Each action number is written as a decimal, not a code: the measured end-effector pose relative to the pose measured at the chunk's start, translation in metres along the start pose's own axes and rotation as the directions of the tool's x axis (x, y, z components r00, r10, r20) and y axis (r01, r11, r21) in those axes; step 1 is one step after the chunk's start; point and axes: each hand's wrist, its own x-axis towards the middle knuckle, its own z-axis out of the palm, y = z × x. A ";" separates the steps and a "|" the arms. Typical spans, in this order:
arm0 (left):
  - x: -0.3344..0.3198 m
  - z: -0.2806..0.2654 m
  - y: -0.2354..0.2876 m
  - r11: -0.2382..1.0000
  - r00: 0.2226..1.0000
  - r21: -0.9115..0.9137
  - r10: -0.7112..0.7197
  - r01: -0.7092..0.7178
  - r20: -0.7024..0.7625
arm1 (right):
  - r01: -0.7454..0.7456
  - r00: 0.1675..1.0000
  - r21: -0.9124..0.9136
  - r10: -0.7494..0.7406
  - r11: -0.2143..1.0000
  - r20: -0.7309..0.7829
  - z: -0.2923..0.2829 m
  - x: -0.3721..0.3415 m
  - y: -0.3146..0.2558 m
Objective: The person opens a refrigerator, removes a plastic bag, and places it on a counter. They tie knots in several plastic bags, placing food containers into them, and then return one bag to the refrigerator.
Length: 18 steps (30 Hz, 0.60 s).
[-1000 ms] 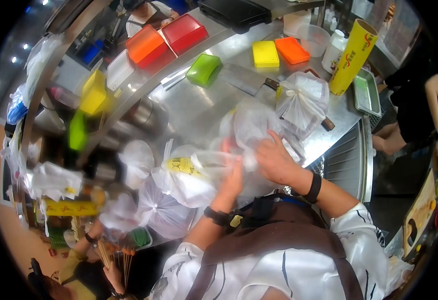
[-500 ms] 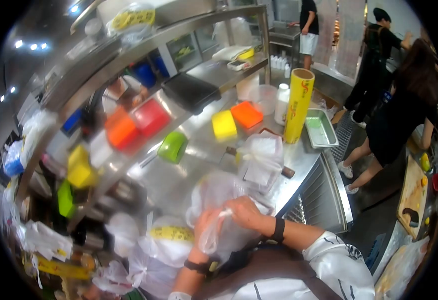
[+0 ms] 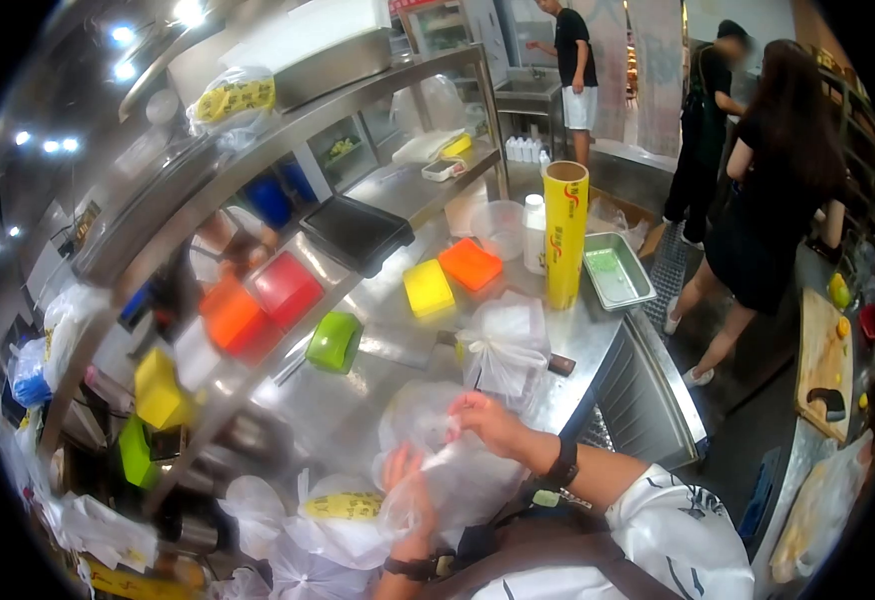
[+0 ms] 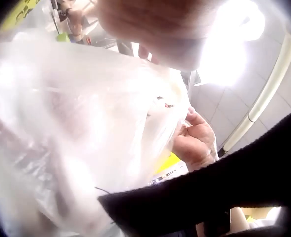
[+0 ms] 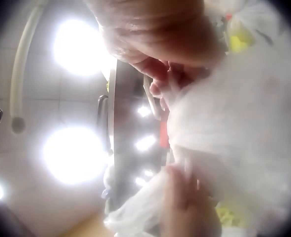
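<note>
Both hands are at the top of a translucent white plastic bag near the body. The right hand pinches its gathered edge between thumb and fingers, and in the right wrist view this hand has curled fingers on the plastic. Thin plastic partly covers the left hand, whose fingers grip the bag's other side; in the right wrist view the left hand is blurred. The bag fills much of the left wrist view. What it contains cannot be made out.
Tied bags stand beyond and to the left. A cleaver, green box, yellow box, orange box, yellow film roll and metal tray are on the steel counter. People stand at right.
The head view has swung up and to the right. The hands, close together half a second ago, are slightly further apart at the bag's top, with the plastic spread between them.
</note>
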 end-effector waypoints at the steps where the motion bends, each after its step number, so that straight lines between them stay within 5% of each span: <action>1: -0.001 -0.002 -0.007 0.996 0.998 0.077 0.051 -0.049 -0.026 | 0.026 0.999 -0.014 -0.027 1.000 -0.039 -0.007 0.007 0.002; 4: -0.016 -0.011 -0.033 0.963 0.995 0.259 -0.087 0.071 0.049 | 0.042 0.976 -0.150 -0.072 0.988 -0.206 -0.035 0.031 -0.001; 6: -0.049 -0.011 -0.076 0.908 0.992 0.419 -0.065 0.013 0.110 | 0.018 0.833 -0.139 -0.092 0.990 -0.545 -0.059 0.055 0.011; 7: -0.076 -0.013 -0.097 0.832 0.983 0.549 -0.026 -0.079 0.181 | -0.040 0.870 -0.491 -0.212 0.870 -0.446 -0.087 0.056 0.017; 8: -0.091 -0.011 -0.107 0.852 0.984 0.517 -0.014 -0.081 0.178 | 0.066 0.874 -0.599 -0.336 0.798 -0.351 -0.141 0.076 0.060; 9: -0.091 -0.014 -0.101 0.809 0.985 0.581 -0.015 -0.088 0.170 | -0.110 0.891 -0.671 -0.228 0.733 -0.394 -0.141 0.071 0.054; 10: -0.101 -0.013 -0.107 0.849 0.984 0.529 -0.089 -0.006 0.155 | -0.118 0.855 -0.353 -0.086 0.928 -0.511 -0.141 0.073 0.057; 11: -0.096 -0.016 -0.096 0.912 0.922 0.188 -0.383 0.366 0.064 | -0.107 0.815 -0.163 -0.008 0.981 -0.580 -0.127 0.069 0.050; 13: -0.079 -0.031 -0.096 0.715 0.744 -0.209 -0.654 0.667 0.139 | -0.099 0.884 0.117 0.141 0.988 -0.445 -0.092 0.051 0.018; 14: -0.060 -0.036 -0.084 0.708 0.735 -0.204 -0.665 0.676 0.131 | -0.114 0.886 0.120 0.155 0.986 -0.437 -0.073 0.044 0.005; 16: -0.024 -0.035 -0.049 0.170 0.671 -0.828 -0.681 0.534 0.293 | -0.110 0.949 0.165 0.153 0.980 -0.276 -0.047 0.032 -0.015; 18: -0.002 -0.015 -0.038 0.126 0.716 -0.863 -0.623 0.489 0.314 | -0.145 0.962 0.169 0.178 0.975 -0.205 -0.038 0.030 -0.025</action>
